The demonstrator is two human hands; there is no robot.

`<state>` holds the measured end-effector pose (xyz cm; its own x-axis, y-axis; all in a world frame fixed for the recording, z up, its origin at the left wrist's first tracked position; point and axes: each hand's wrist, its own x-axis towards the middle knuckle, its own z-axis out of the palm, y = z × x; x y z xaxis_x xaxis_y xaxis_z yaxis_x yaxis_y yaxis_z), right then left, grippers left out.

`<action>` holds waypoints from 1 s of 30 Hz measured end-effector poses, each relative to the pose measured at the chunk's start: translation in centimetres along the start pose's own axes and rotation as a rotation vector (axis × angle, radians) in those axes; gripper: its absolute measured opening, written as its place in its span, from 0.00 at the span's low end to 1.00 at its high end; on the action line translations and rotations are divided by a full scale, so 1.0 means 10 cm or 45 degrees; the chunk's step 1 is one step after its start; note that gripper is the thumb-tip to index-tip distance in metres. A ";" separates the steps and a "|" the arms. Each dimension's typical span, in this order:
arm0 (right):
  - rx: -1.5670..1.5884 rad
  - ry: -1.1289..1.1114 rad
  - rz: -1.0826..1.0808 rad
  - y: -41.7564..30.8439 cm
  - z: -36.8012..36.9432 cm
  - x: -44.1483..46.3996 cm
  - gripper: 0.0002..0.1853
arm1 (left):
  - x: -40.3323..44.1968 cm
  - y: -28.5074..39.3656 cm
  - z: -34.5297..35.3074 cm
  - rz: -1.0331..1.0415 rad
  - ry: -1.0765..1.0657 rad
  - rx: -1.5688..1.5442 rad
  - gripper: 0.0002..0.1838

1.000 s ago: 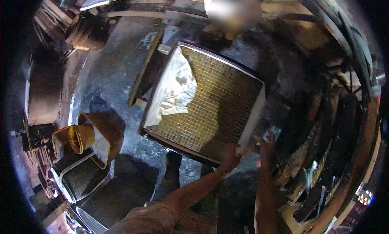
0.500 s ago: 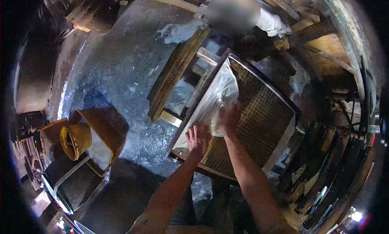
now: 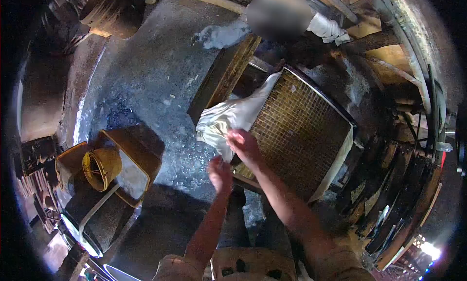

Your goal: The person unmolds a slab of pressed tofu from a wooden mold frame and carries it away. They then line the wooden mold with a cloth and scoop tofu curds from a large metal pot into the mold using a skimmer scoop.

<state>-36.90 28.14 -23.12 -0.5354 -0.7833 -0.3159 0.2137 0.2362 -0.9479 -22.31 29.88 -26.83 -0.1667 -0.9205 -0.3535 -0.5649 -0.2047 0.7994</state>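
A crumpled white cloth (image 3: 228,116) hangs over the left edge of a framed, woven panel (image 3: 304,130). Its upper part still stretches along that edge, while the near part is gathered in folds. My left hand (image 3: 220,175) is closed at the cloth's lower end, just off the panel's near left corner. Above and to the right, my right hand (image 3: 243,145) has its fingers curled against the cloth's bunched edge. Fingertips of both hands are partly hidden or blurred. Most of the woven surface lies bare.
A wooden beam (image 3: 226,74) runs beside the panel. On the wet floor (image 3: 165,96) to the left stand a yellowish bucket (image 3: 102,169) and a larger open container (image 3: 138,169). Another person (image 3: 331,30) is at the far side. Dark slats (image 3: 379,213) are stacked at right.
The cloth has come away from the panel's left strip and bunched leftward past the edge. Both hands went from lying flat on it to curled, and the right moved left.
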 end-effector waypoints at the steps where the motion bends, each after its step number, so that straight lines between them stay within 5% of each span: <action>1: 0.245 0.145 0.186 -0.08 -0.02 -0.28 0.09 | -0.14 0.21 0.08 -0.254 -0.256 -0.091 0.12; 3: 0.478 0.291 0.515 0.25 -0.27 -0.83 0.11 | -0.37 -0.25 0.33 0.386 -0.413 0.370 0.24; 5: 0.749 0.566 0.784 0.69 -0.59 -1.41 0.13 | -0.48 -0.21 0.43 0.371 -0.328 0.533 0.31; 7: 0.451 0.746 0.928 0.79 -0.98 -1.92 0.12 | -0.50 -0.13 0.49 0.301 -0.319 0.714 0.36; 9: 0.248 0.821 0.939 0.58 -1.14 -2.30 0.10 | -0.52 -0.05 0.56 0.251 -0.346 0.847 0.39; 14: 0.552 0.828 0.940 0.76 -1.21 -3.00 0.14 | -0.67 0.02 0.80 0.023 -0.231 1.003 0.44; 15: 0.705 0.811 0.888 0.80 -1.17 -3.10 0.15 | -0.58 -0.28 0.97 -0.007 -0.032 1.010 0.40; 17: 0.681 0.850 0.927 0.80 -1.08 -3.24 0.15 | -0.35 -0.06 0.96 -0.335 -0.252 1.269 0.37; 20: 0.792 0.944 1.004 0.93 -0.96 -3.41 0.16 | -0.41 0.57 0.63 -0.128 -0.274 1.245 0.36; 21: 0.910 1.012 1.047 1.02 -0.93 -3.47 0.16 | -0.36 0.36 0.55 -0.237 -0.461 1.088 0.37; 22: 0.943 1.031 1.017 1.23 -0.96 -3.52 0.16 | -0.39 0.33 0.57 0.032 -0.572 0.939 0.32; 24: 1.687 0.886 0.470 1.49 -1.19 -3.52 0.20 | -0.49 0.57 0.68 0.336 -0.680 0.784 0.28; 25: 1.922 0.886 0.325 1.44 -1.33 -3.45 0.22 | -0.59 0.91 0.83 0.038 -0.914 0.080 0.25; 27: 1.700 1.246 0.467 0.71 -1.93 -3.07 0.22 | -0.93 1.78 0.97 -0.163 -1.148 -0.509 0.18; 30: 1.096 1.413 0.124 0.05 -3.12 -2.92 0.19 | -1.31 3.04 1.19 0.231 -1.290 -0.455 0.08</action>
<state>-46.63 69.07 -15.61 -0.7603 0.1659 -0.6280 0.4966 -0.4748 -0.7266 -46.94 39.66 -3.65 -0.9052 -0.2781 -0.3214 -0.2244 -0.3295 0.9171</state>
